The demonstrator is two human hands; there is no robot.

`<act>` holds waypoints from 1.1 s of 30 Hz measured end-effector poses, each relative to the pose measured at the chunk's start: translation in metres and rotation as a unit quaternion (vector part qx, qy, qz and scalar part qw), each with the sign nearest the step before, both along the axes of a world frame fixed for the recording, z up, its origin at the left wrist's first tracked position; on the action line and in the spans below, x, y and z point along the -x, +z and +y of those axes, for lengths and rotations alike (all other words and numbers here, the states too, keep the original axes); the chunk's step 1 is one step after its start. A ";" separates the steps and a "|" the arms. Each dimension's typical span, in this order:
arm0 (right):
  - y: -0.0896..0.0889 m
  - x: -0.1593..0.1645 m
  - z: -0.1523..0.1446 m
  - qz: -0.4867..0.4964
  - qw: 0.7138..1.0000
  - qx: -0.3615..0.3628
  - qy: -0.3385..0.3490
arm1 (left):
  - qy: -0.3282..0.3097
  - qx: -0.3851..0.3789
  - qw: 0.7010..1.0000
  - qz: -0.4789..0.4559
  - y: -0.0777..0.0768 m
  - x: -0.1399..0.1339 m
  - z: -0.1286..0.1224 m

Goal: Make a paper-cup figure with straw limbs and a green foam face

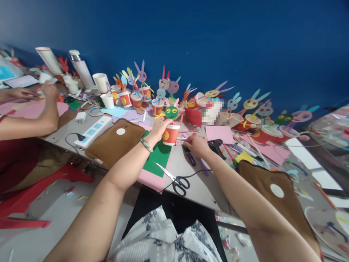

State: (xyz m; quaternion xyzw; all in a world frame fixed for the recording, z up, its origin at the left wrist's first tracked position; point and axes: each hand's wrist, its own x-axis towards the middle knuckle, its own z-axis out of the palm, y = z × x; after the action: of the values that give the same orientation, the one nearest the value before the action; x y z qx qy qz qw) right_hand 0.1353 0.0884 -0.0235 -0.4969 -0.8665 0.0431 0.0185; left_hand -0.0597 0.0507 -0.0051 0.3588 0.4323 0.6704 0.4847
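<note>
My left hand (158,130) is closed around the side of a red paper cup (171,135) with a white rim and a yellow print. From the cup rises a green paper rabbit face (171,112) with pink ears and yellow eyes. Close to the cup's right side, my right hand (196,143) has its fingers pinched at a thin white stick (181,138); what kind it is I cannot tell. Beneath that hand lies a dark-handled tool (190,156). A black glue gun (217,147) rests just to its right. Scissors (176,181) with black handles lie nearer to me.
Green paper (156,160) lies left of the scissors. Brown pouches (116,140) flank my arms. Several finished rabbit cups (252,122) line the blue wall. A power strip (94,131) sits at left, beyond which a co-worker's arm (32,125) reaches over pink paper.
</note>
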 end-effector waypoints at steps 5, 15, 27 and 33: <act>0.001 0.010 0.012 -0.031 0.999 0.022 -0.015 | -0.001 0.017 1.000 0.003 -0.007 -0.001 0.004; 0.004 0.007 -0.002 -0.010 1.000 0.006 0.008 | 0.014 0.037 0.999 -0.013 -0.012 -0.001 0.007; -0.007 -0.020 -0.052 0.023 0.940 -0.225 0.254 | 0.007 0.119 0.992 0.032 -0.018 0.008 0.015; -0.017 -0.030 -0.068 0.020 0.896 -0.298 0.329 | 0.010 0.122 0.990 0.063 -0.029 0.014 0.021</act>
State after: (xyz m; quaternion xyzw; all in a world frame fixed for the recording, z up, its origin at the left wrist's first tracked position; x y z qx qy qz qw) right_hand 0.1649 0.0207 -0.0408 -0.1540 -0.9523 -0.2035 0.1674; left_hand -0.0742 0.0714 -0.0338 0.3344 0.5443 0.5934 0.4897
